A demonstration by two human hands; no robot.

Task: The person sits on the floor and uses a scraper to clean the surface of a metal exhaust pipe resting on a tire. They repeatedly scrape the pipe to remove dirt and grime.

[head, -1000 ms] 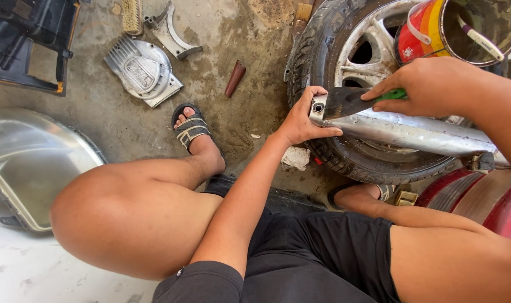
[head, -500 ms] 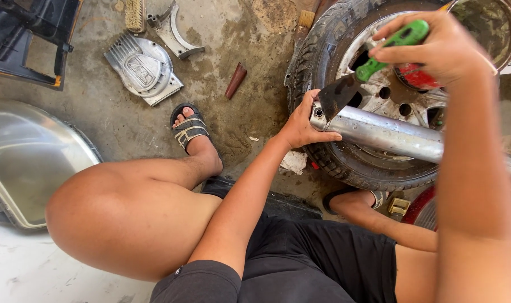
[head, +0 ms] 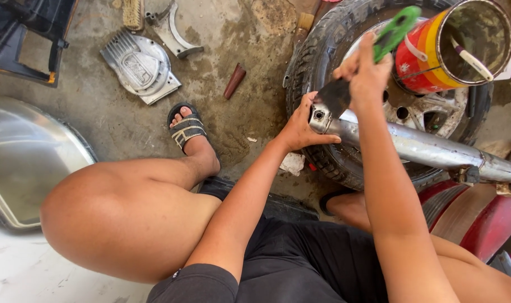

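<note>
My left hand (head: 300, 128) grips the near end of a long silver metal pipe (head: 435, 150) that lies across a car tyre (head: 317, 67) lying flat on the ground. My right hand (head: 363, 70) holds a green-handled paintbrush (head: 391, 31) with its dark bristles just above the pipe's end, beside my left hand. A round paint can (head: 435, 56) with red, orange and yellow bands stands on the wheel's hub, a stirring stick inside it.
A grey finned engine cover (head: 140, 67) and a metal bracket (head: 171, 31) lie on the concrete floor to the left. A silver panel (head: 25, 157) sits at far left, red panels (head: 480, 219) at right. My sandalled foot (head: 188, 130) rests on the floor.
My right hand lifted the brush off the pipe, swung up toward the can, and has come back down near the pipe's end. My left hand stays on the pipe.
</note>
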